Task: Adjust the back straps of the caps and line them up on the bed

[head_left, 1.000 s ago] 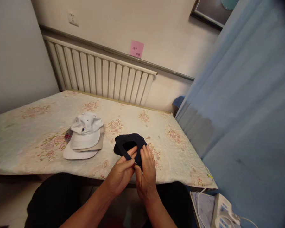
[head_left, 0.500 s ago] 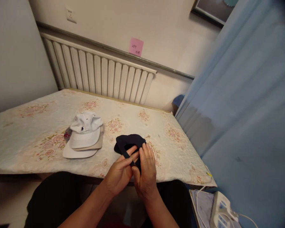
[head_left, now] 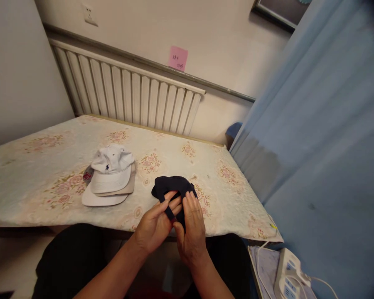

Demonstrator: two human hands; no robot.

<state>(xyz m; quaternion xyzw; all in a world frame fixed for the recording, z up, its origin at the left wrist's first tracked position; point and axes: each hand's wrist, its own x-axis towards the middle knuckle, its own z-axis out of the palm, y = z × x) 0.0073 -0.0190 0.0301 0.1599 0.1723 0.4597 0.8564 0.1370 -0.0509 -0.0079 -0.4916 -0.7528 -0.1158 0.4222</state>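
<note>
A dark navy cap (head_left: pixel 174 182) is held near the front edge of the bed, its back opening and strap turned toward me. My left hand (head_left: pixel 154 226) has its fingers through the opening, with the thumb against the strap (head_left: pixel 169 212). From the other side my right hand (head_left: pixel 191 224) presses on the cap, fingers stretched along it and thumb at the strap's end. Part of the cap is hidden behind that hand. To the left lies a stack of caps (head_left: pixel 112 170), a white one with a small dark emblem on top.
A flowered cover (head_left: pixel 174 153) lies over the bed. Behind it stand a white radiator (head_left: pixel 127 91) and a wall with a pink note (head_left: pixel 178 58). A blue curtain (head_left: pixel 314 145) hangs on the right. At lower right is a white power strip (head_left: pixel 288 274) with cables.
The cap has tipped and shifted slightly to the right in my hands, and its strap sits lower between the thumbs. The stacked caps have not moved.
</note>
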